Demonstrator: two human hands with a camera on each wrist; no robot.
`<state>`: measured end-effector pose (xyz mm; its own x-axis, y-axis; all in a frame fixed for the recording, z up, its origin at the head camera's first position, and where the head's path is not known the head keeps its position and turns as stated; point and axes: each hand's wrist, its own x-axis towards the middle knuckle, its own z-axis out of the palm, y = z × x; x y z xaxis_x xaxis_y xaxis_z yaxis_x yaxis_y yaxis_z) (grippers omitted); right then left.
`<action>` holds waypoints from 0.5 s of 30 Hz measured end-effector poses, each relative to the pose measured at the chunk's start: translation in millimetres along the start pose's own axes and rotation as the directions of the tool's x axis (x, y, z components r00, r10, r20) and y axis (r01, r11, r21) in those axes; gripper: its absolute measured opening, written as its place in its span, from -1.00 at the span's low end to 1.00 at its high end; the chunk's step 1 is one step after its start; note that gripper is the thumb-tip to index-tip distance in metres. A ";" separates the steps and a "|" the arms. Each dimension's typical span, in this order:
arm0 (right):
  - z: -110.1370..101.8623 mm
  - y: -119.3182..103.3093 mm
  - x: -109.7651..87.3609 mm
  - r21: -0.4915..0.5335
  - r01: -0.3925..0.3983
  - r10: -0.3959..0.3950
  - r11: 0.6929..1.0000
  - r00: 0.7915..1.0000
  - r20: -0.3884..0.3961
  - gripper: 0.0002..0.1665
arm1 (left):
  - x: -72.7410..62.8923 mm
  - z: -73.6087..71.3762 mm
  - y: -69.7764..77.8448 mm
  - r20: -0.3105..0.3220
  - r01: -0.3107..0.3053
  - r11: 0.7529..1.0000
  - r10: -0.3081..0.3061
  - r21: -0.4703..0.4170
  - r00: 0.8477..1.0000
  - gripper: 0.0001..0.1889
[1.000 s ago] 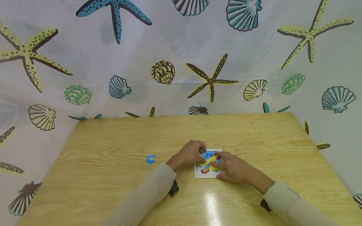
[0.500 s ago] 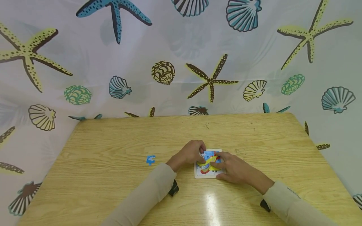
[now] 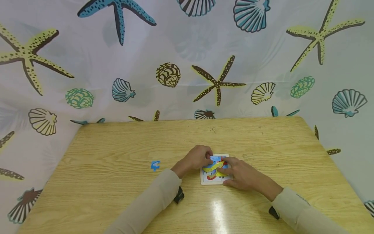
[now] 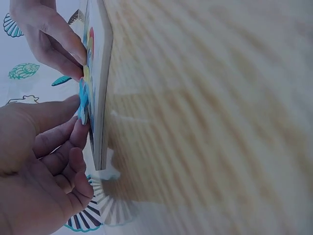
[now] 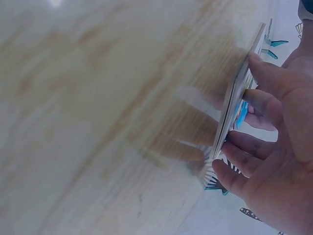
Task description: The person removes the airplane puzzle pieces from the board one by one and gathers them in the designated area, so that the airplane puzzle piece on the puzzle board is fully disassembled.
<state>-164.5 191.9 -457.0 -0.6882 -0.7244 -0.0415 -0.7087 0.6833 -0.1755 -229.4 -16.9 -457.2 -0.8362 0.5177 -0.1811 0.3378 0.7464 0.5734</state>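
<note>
A small jigsaw puzzle board (image 3: 211,183) with a white rim lies on the table, its picture in blue, yellow and red. At its far left corner my left hand (image 3: 196,157) pinches a blue puzzle piece (image 4: 83,105) between thumb and finger, close against the board's face. My right hand (image 3: 245,174) rests on the board's right side, fingertips on the picture and thumb at the near right edge. In the right wrist view, its fingers (image 5: 244,147) are spread and only slightly bent along the board. Both hands cover parts of the picture.
Another blue puzzle piece (image 3: 155,165) lies loose on the wooden table (image 3: 117,195), left of the board. Behind the table hangs a white cloth (image 3: 140,58) printed with starfish and shells. Dark wrist-worn gear (image 3: 179,195) shows below the left sleeve.
My left thumb has shifted slightly away from me, up the board, uncovering more of the yellow in the picture. My right hand and the loose piece have stayed in place.
</note>
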 end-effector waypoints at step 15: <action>0.4 0.4 0.0 -0.007 0.005 -0.005 1.000 1.000 0.002 -0.40 | 0.2 0.3 0.5 -0.096 -0.070 0.997 0.068 -0.021 0.993 -0.89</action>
<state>-164.7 192.1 -457.4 -0.6847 -0.7276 -0.0424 -0.7129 0.6807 -0.1684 -229.2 -16.3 -457.2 -0.8490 0.5245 -0.0645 0.3865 0.6995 0.6012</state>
